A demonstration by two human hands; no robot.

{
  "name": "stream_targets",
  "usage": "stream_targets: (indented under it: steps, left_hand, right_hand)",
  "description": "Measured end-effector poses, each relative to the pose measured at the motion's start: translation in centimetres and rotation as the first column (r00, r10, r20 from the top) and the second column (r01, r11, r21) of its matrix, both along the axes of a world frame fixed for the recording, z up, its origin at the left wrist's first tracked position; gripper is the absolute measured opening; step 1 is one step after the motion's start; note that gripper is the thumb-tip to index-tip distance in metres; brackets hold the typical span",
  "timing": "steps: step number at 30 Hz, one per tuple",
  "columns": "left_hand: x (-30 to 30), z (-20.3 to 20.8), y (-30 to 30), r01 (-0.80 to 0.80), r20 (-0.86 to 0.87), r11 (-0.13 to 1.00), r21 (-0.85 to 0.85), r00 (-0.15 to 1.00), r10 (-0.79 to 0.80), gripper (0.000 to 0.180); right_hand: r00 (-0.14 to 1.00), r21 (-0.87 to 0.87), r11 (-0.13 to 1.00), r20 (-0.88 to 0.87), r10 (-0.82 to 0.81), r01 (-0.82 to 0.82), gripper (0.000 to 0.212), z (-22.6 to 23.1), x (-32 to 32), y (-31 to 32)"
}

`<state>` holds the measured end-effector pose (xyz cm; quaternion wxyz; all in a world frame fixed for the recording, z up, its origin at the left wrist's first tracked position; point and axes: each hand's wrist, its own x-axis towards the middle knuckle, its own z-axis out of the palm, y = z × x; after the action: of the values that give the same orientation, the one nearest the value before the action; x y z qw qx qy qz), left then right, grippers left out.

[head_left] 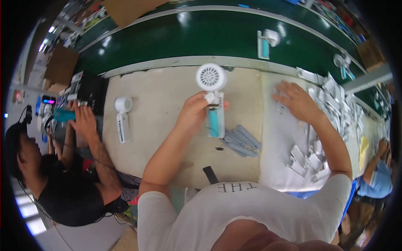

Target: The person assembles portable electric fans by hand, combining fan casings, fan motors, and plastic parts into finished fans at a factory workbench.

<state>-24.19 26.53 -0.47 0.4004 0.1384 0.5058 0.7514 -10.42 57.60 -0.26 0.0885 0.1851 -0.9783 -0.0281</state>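
Upright above the middle of the table is a white handheld fan point(210, 77), with a round slotted head. My left hand point(192, 112) grips it just below the head, fingers closed around the handle. The handle is uncovered in front, and a teal cylinder point(214, 122), seemingly a battery, shows inside. Farther right, my right hand point(297, 102) is low over a white mat point(274, 161), its fingers spread. Small pale pieces point(280, 108) lie by its fingertips, too unclear to name. Several grey curved strips point(240, 141) rest on the table below the fan.
A second white fan point(122, 121) lies on the left. White plastic shells point(335, 102) are heaped on the right. Beyond the table runs a green conveyor point(180, 39) carrying another fan point(264, 45). A co-worker point(75, 180) sits at left, holding a teal tool point(64, 115).
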Motion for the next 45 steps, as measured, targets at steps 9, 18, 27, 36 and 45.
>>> stream_targets:
  steps: [9,18,27,36,45]
  left_hand:
    - [0.2,-0.1,-0.5,-0.166,-0.095,0.985,0.050,0.981,0.170,0.026]
    - [1.3,-1.1,-0.4,-0.114,-0.368,0.972,0.206,0.911,0.185,0.023]
    - [2.2,-0.4,-1.0,-0.133,-0.381,0.973,0.186,0.904,0.196,0.023]
    - [2.0,0.1,-1.1,-0.314,-0.689,0.948,-0.049,0.698,0.196,0.022]
    - [0.6,-0.4,-0.2,-0.273,-0.061,0.890,0.366,0.947,0.316,0.037]
  right_hand:
    - [0.858,-0.596,0.617,0.379,-0.347,0.513,0.051,-1.3,-1.5,-2.7]
    - [0.966,-0.965,0.073,0.256,0.038,0.253,0.058,3.7,-5.0,-13.2]
    - [0.947,-0.948,0.088,0.313,0.071,0.307,0.055,4.2,-5.6,-14.0]
    - [0.970,-0.849,0.508,0.017,-0.244,0.143,0.056,3.5,-6.2,-15.2]
    - [0.974,-0.966,0.186,0.144,-0.177,0.177,0.060,5.6,-6.2,-14.1]
